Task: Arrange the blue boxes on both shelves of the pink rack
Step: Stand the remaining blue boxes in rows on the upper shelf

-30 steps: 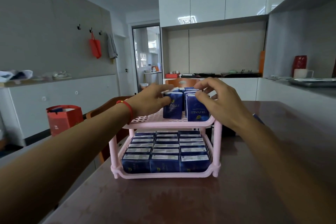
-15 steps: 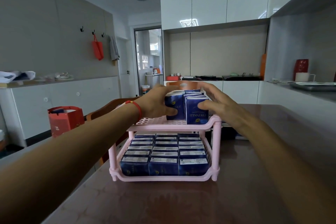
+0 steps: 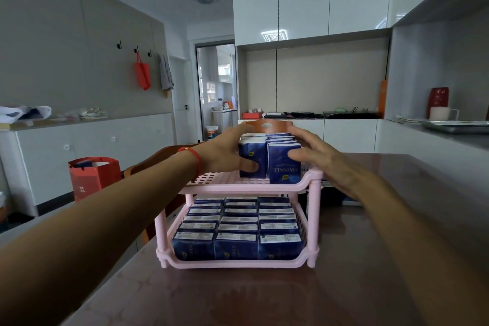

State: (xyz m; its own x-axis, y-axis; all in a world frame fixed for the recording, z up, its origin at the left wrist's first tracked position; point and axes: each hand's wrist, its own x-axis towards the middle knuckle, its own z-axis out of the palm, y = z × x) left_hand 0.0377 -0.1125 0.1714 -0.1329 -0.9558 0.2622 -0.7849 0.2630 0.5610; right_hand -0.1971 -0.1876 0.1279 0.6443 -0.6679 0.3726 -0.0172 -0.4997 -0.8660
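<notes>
**Both hands on the top-shelf box block**

Rack (image 3: 238, 186): pink, two shelves, sits on the brown tabletop (image 3: 264, 294) near its left edge, about mid-depth.

Bottom shelf (image 3: 238, 262): full of blue boxes (image 3: 236, 245), three columns wide, several rows deep, upright, packed touching each other, white labels on top.

Top shelf: a smaller block of boxes (image 3: 284, 167) standing upright in two columns, pushed toward the shelf's right edge. Right column's front box is just at the front right corner post; the left column's front box sits slightly further back. The left part of the top shelf is bare perforated plastic.

Left hand (image 3: 225, 152): wrapped round the left side of the top block, thumb pressed on the front face of the left column's front box, fingers curled over the top toward the back. Grasping that column. Red band (image 3: 194, 157) on the wrist.

Right hand (image 3: 322, 156): against the right side of the block, thumb on the front face of the right front box, fingers reaching along the top and far side. Fingers bent round the boxes, a grasp rather than a flat push.

Around: red bag (image 3: 92, 176) on the floor left of the table, wooden chair back (image 3: 267, 124) behind the rack, white cabinets and counter beyond. A dark object lies on the tabletop behind the right forearm, mostly hidden.
</notes>
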